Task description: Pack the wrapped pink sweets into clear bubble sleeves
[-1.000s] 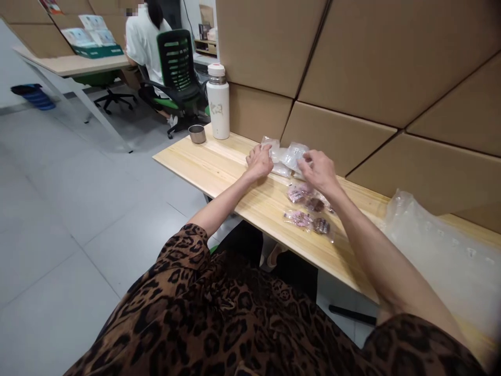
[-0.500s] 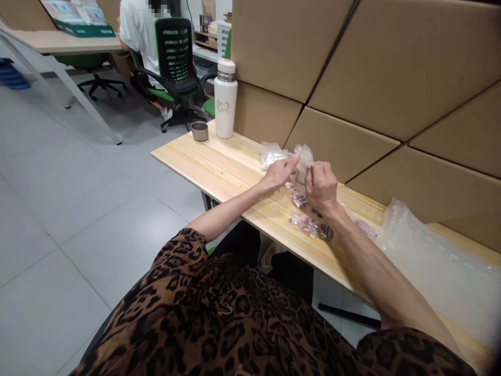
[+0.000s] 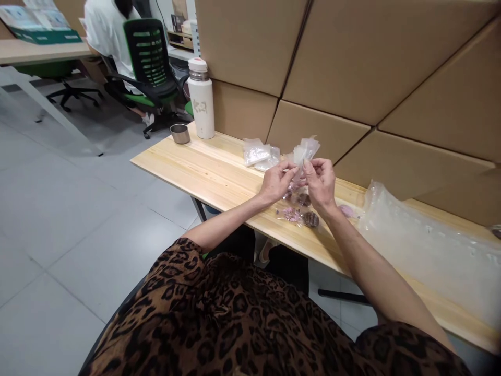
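- Both hands are raised just above the wooden table (image 3: 203, 167), close together, with their backs toward the camera.
- Left hand (image 3: 277, 181): thumb and forefinger are pinched on the lower left edge of a small clear bag (image 3: 306, 150). The other fingers are curled loosely.
- Right hand (image 3: 321, 180): thumb and forefinger are pinched on the lower right edge of the same bag. The remaining fingers are folded in toward the palm.
- The small clear bag sticks up from between the two sets of fingertips. Its top is above both hands and leans right, and it is clear of the table. I cannot tell whether its mouth is open.
- Filled packets (image 3: 299, 215) with pink and brown contents lie on the table directly beneath the hands. The nearer hands partly hide one of them.
- A stack of clear bags (image 3: 256, 153) lies flat on the table, left of the left hand, near it but not touching.
- A small pink piece (image 3: 346, 210) sits on the table just beside the right wrist.
- A large clear plastic bag (image 3: 422, 245) lies over the right end of the table, beside the right forearm.
- A white flask (image 3: 201, 104) stands upright and a metal cup (image 3: 180, 133) sits just beside it. Both are at the far left end, well apart from the hands.
- Cardboard boxes (image 3: 352, 57) form a wall behind the table.
- Another person in a white top (image 3: 104, 31) sits in a green chair (image 3: 151, 52) in the background, back turned.
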{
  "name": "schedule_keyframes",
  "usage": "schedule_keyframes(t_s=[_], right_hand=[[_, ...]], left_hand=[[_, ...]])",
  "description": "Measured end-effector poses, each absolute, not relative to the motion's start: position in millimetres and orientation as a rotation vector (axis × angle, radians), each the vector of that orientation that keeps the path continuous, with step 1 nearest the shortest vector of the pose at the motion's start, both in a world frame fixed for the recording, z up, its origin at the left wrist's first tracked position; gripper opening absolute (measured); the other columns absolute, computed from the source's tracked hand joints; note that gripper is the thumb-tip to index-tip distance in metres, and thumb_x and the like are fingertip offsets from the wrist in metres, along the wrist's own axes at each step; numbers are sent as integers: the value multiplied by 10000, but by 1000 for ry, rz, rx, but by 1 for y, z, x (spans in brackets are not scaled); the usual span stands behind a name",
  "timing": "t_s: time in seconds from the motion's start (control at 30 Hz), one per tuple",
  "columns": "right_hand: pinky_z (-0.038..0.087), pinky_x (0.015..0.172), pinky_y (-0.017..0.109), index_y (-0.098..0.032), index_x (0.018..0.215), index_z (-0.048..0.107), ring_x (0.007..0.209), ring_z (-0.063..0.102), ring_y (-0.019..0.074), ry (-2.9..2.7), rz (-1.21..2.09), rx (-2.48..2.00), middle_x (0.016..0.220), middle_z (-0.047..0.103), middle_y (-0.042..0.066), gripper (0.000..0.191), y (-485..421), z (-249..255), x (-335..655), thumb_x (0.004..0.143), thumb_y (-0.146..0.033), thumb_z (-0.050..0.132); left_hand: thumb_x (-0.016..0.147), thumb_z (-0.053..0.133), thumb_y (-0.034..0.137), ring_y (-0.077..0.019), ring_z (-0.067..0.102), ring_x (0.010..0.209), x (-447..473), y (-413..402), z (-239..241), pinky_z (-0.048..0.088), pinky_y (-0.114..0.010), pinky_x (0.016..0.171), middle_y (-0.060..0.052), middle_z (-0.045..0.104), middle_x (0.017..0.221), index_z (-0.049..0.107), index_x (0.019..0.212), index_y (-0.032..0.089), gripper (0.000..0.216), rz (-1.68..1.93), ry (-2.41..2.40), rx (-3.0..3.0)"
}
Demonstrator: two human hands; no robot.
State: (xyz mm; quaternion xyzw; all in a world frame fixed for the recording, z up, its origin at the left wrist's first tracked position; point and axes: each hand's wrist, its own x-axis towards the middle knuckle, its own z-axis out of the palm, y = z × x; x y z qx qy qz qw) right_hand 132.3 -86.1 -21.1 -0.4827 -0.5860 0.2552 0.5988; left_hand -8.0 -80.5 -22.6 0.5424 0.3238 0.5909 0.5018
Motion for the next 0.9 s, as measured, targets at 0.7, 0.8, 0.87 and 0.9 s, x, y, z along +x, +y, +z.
schedule_keyframes(t_s=[0.7,0.8,0.87,0.9], right_hand=[[399,814,371,-93,1150,596,1046,711,243,-2039,-522,-1778,1132,743,182,303,-84,132,170,1132,-357,447],[377,806,424,-66,1250,601,1145,726,291,-1922,-581,-1879,1195,751,206,401,-91,157,163,1143,-421,451],[358,809,484,-76,1193,613,1222,706,328,-1857,-605,-1932,1250,739,216,416,-96,178,161,1141,-443,425],[343,809,520,-87,1122,613,1267,684,358,-1830,-618,-1949,1289,723,226,434,-98,188,162,1138,-460,392]], left_hand=[[1026,652,441,-241,603,1332,-5,-117,-13,575,-404,1057,-135,489,1569,451,1488,301,523,1329,1222,1111],[1008,661,406,-260,530,1433,-7,-115,-18,534,-429,1128,-144,441,1635,401,1546,299,608,1335,1287,1202],[991,672,379,-270,499,1472,-9,-114,-22,500,-436,1171,-156,453,1632,405,1553,267,632,1320,1312,1252],[983,677,369,-273,489,1485,-10,-114,-24,486,-434,1186,-161,462,1626,412,1550,251,637,1313,1321,1271]])
